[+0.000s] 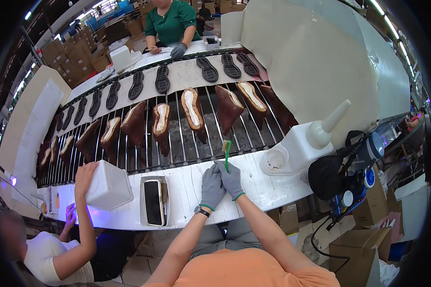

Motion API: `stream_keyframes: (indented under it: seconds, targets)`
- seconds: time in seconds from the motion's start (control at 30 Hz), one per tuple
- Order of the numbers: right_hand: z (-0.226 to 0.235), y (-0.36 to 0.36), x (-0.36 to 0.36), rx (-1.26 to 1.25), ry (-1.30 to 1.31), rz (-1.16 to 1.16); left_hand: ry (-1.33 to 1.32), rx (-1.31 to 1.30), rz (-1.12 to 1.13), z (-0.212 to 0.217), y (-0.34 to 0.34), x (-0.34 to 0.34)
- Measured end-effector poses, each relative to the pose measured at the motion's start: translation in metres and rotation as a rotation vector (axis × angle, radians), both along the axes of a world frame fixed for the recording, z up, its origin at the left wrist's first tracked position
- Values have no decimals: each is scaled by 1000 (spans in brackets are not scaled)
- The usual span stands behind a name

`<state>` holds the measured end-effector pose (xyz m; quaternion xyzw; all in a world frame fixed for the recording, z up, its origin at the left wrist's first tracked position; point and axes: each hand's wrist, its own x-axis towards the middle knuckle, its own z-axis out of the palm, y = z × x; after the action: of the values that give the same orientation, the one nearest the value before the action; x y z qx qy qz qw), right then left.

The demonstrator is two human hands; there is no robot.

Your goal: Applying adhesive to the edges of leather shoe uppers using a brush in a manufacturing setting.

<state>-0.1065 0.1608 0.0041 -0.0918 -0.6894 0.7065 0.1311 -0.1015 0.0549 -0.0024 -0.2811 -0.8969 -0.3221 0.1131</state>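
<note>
Both gloved hands, left hand [211, 187] and right hand [231, 179], meet at the bench edge [254, 184], the right clamped on a green brush [227, 152]. Left grip: cannot tell. Keeping the bristles upright and steady seems wise beside the brown shoe uppers [192, 112].

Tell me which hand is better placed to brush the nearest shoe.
Right, probably. The right hand already holds the green brush, bristles up near the brown shoe on the rack. The left hand only rests against the right, holding nothing visible.

Orange short-sleeved shirt, grey trousers, grey knit gloves with green cuffs on both hands, dark wristwatch [202, 211] on left wrist
</note>
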Motion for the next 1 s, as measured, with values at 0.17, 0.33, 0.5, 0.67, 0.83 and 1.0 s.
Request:
stream_keyframes:
  seconds: [0.17, 0.33, 0.5, 0.67, 0.83, 1.0]
  targets:
    - [2, 0, 1, 14, -4, 8, -28, 0, 12, 0, 0, 2]
    - [4, 0, 0, 8, -11, 12, -30, -39, 10, -1, -1, 0]
    - [0, -2, 2, 86, 124, -82, -31, -32, 4, -12, -2, 2]
    - [-2, -2, 3, 118, -36, -81, -53, -112, 1, -14, -3, 0]
    - [1, -2, 3, 94, 17, -35, 3, -99, -40, -4, -5, -2]
    - [-3, 1, 5, 39, 7, -10, 74, -65, -20, -2, -5, 3]
